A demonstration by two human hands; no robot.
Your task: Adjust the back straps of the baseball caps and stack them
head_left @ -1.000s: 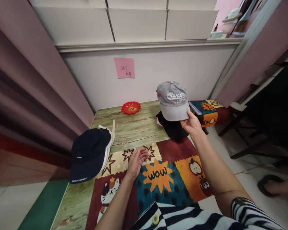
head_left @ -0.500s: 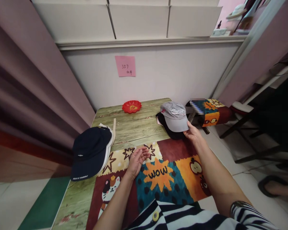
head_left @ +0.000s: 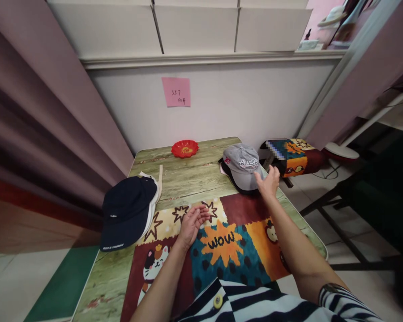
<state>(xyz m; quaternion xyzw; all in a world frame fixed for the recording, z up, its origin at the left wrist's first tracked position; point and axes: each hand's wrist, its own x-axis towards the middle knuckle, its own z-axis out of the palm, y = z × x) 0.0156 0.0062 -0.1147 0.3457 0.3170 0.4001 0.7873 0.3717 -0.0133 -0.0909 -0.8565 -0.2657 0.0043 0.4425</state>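
Note:
A grey baseball cap [head_left: 242,163] with "Always" lettering lies on top of a black cap [head_left: 245,188] at the table's right side. My right hand [head_left: 269,180] is beside the grey cap's brim, thumb and fingers apart, gripping nothing; whether the thumb touches the brim I cannot tell. My left hand [head_left: 194,223] rests over the patterned cloth [head_left: 228,273], palm partly up, fingers loosely stretched and holding nothing. On the left edge of the table sits a navy cap [head_left: 127,210] over lighter caps [head_left: 152,217], with a beige strap sticking up behind.
A red scalloped dish [head_left: 184,149] stands near the back edge of the wood-patterned table [head_left: 188,174]. Behind it is a white wall with a pink note [head_left: 176,92]. Cloth-covered stool [head_left: 298,156] and dark chair legs [head_left: 339,232] are to the right; a curtain hangs left.
My right hand has let go of the grey cap's brim and opened beside it. The grey cap now sits slightly lower and turned on the black one. My left hand has stayed in place.

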